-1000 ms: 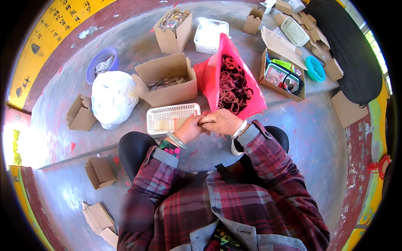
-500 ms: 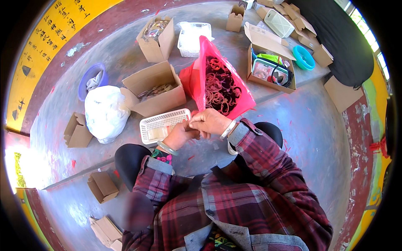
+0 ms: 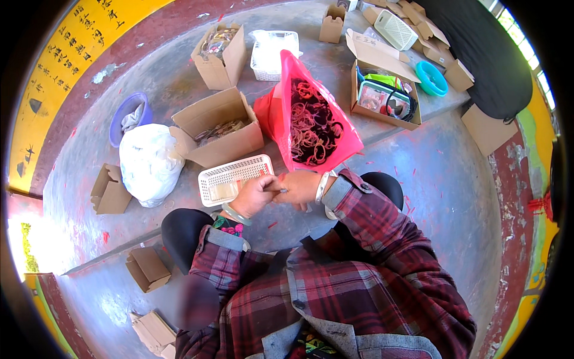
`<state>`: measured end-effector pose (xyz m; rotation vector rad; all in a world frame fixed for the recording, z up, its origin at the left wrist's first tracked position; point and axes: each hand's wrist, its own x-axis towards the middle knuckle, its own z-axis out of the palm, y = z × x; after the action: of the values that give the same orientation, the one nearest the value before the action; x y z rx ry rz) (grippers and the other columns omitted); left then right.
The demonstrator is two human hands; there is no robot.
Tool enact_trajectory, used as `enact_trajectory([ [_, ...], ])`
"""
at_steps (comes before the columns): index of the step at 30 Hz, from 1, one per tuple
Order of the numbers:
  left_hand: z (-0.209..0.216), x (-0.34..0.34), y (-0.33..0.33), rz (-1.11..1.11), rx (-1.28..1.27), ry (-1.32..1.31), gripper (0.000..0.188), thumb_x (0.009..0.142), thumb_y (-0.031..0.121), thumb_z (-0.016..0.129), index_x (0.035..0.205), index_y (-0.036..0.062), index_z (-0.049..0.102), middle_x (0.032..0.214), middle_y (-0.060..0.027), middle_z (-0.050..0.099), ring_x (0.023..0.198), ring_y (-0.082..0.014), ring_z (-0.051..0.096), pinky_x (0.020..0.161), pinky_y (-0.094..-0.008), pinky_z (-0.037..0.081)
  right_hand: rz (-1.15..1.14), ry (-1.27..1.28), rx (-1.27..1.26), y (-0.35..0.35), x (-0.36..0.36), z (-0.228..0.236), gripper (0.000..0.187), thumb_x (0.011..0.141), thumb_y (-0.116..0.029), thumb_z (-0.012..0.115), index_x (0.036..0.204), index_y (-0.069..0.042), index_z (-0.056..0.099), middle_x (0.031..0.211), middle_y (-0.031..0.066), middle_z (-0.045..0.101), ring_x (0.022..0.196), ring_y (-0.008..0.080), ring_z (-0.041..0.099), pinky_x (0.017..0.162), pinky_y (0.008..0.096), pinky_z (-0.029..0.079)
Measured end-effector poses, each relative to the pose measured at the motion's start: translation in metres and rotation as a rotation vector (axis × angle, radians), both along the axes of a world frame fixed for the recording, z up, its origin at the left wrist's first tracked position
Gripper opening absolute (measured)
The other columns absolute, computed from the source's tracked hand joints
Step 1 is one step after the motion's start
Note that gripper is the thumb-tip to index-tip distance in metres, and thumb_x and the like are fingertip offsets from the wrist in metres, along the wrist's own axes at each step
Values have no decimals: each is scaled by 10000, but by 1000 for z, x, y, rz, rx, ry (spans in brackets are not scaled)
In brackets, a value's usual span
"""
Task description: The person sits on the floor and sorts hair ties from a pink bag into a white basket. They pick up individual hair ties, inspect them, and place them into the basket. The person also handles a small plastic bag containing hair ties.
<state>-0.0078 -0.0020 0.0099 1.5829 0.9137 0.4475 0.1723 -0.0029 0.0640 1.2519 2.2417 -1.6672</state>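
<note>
My left hand (image 3: 253, 196) and my right hand (image 3: 301, 186) meet in front of me, both with fingers pinched together. Between the fingertips is something small that I cannot make out. Just beyond and beside my left hand lies a white perforated basket (image 3: 209, 192) with a pale flat piece in it. A bright pink plastic bag (image 3: 286, 90) stands open right beyond my right hand. It is full of dark and pinkish thin loops (image 3: 312, 122), which look like hair ties. An open cardboard box (image 3: 230, 149) with small packaged pieces is behind the basket.
To the left are a stuffed white plastic bag (image 3: 150, 166), a purple basin (image 3: 122, 122) and a small carton (image 3: 112, 190). Farther off stand another filled box (image 3: 230, 66) and a white basket (image 3: 267, 63). A carton of mixed items (image 3: 388, 116) and a turquoise basin (image 3: 431, 79) sit right.
My fingers have shifted: the right hand has turned and drawn slightly nearer to me, and the left thumb and fingers are now pinched more plainly. The containers stay in place.
</note>
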Motion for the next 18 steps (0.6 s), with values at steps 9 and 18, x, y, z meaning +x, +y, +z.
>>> enact_trajectory([
  [9,-21,1,2,-47,-79,-132,198,799,-13,579,997,1,584,854,-39,627,800,-111,584,712,-255,482,-88,129,-50,4,6,-1,296,863,-245,512,1091,-82,608,688,104,630,554,176,638,490,278,505],
  [18,-19,-7,8,89,-147,-270,338,837,44,572,1171,36,527,1037,-26,594,939,-107,554,816,-245,447,-186,-60,986,-10,-6,-31,125,800,-149,501,749,-52,562,601,111,598,524,261,612,458,371,474],
])
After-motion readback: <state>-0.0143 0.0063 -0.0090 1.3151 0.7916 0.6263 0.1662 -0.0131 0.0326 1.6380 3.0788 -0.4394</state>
